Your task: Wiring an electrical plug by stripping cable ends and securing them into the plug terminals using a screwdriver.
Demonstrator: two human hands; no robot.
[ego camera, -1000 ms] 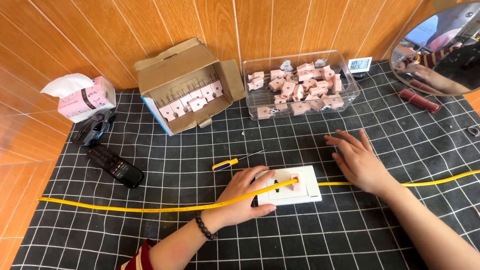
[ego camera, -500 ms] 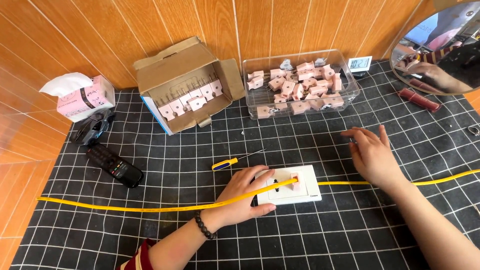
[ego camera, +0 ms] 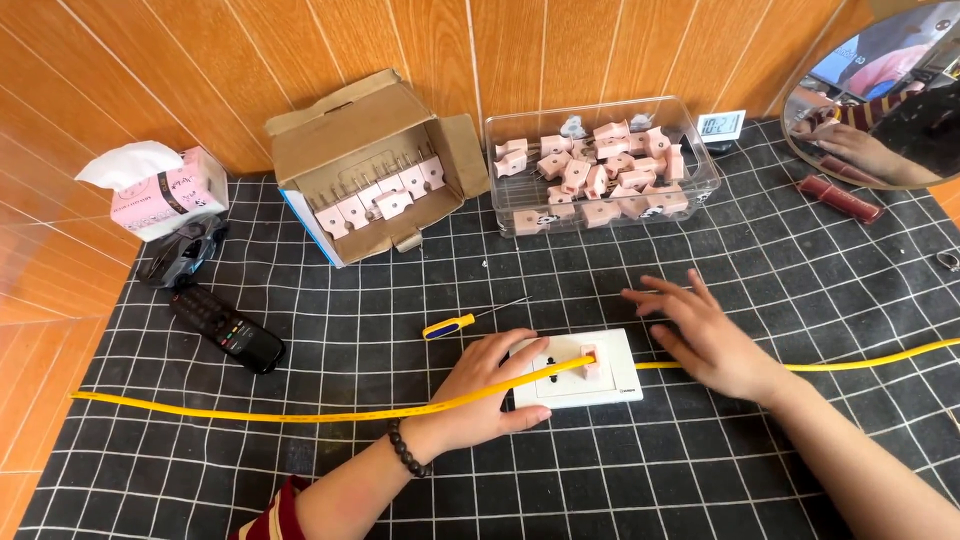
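I am pinning the white socket plate [ego camera: 580, 372], light, rigid and slick-looking, flat on the mat with my left hand [ego camera: 490, 390], fingers spread, while my right hand [ego camera: 705, 335] is hovering open beside it, best gripped by its edges.

Left hand [ego camera: 483, 392] on white socket plate [ego camera: 580, 372], yellow cable [ego camera: 300, 412] across, right hand [ego camera: 712, 340] beside

A screwdriver [ego camera: 462, 322] lies behind the socket plate [ego camera: 578, 370], between cardboard box [ego camera: 370, 165] and plate.
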